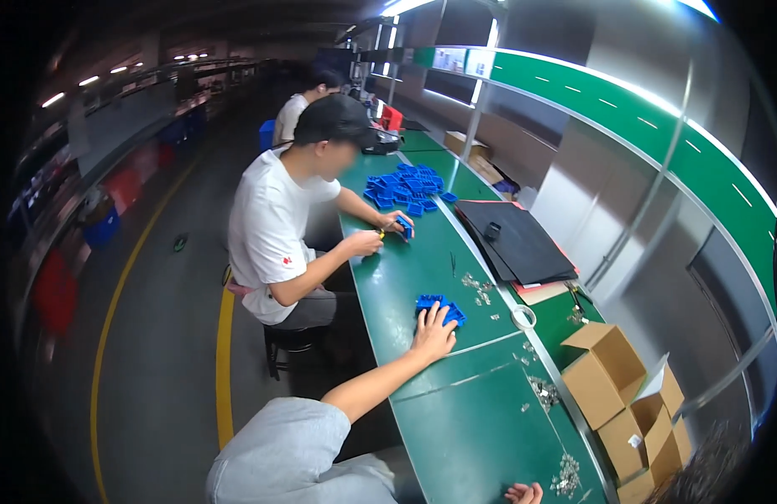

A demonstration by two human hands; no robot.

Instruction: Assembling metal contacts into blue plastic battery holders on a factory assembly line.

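Note:
My left arm stretches far across the green table [472, 412]. My left hand [434, 333] lies over a small cluster of blue plastic parts [452, 312], its fingers bent down onto them and closed on some. Open box-like shapes show on the parts around the fingertips. At the lower edge only the fingers of my right hand [524, 493] show, curled together; the rest is cut off, and I cannot make out anything in them. Close to these fingers is a heap of small metal parts [566, 476].
A co-worker [275, 227] sits ahead, holding a blue part and a yellow-handled tool by a blue heap [403, 186]; another person [298, 109] is beyond. Black sheets [518, 244], a tape roll [523, 317], loose metal bits [477, 290] and cardboard boxes [602, 378] line the right side.

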